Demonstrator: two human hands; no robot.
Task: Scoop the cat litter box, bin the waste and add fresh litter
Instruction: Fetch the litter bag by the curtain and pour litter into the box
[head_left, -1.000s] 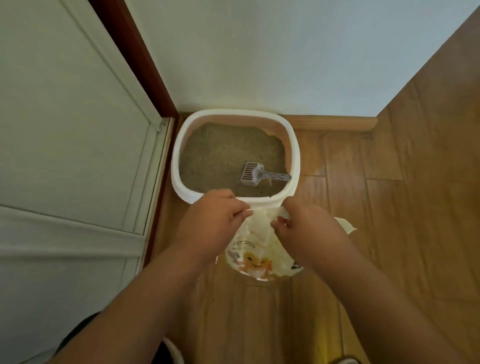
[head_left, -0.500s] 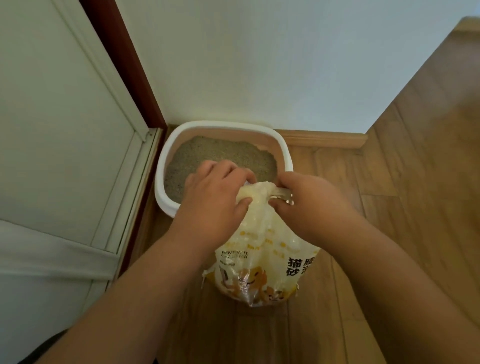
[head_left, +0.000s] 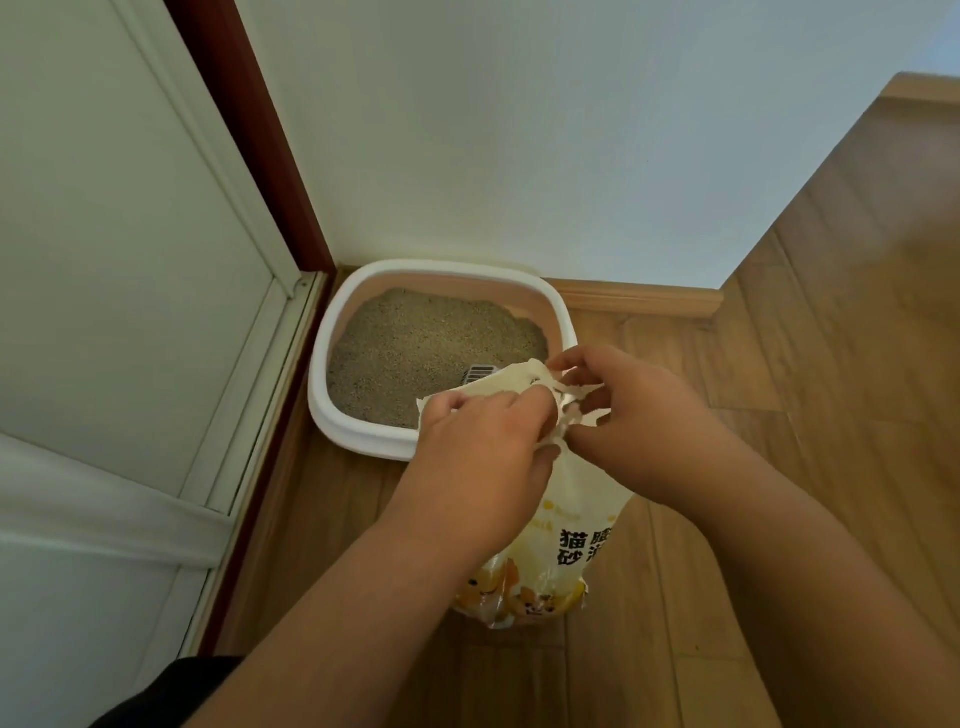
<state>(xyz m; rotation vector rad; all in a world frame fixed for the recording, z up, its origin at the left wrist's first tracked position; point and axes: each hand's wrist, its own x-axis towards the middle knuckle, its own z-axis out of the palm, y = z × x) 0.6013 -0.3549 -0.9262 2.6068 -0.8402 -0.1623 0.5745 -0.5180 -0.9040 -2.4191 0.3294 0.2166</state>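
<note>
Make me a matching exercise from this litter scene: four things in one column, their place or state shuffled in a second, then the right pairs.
1 litter bag
2 scoop
3 litter box
4 left hand

A lies on the litter, partly hidden
B stands on the wooden floor, top torn
C grips the bag's top
D sits in the corner by the wall

Pairs: 1-B, 2-A, 3-D, 4-C
</note>
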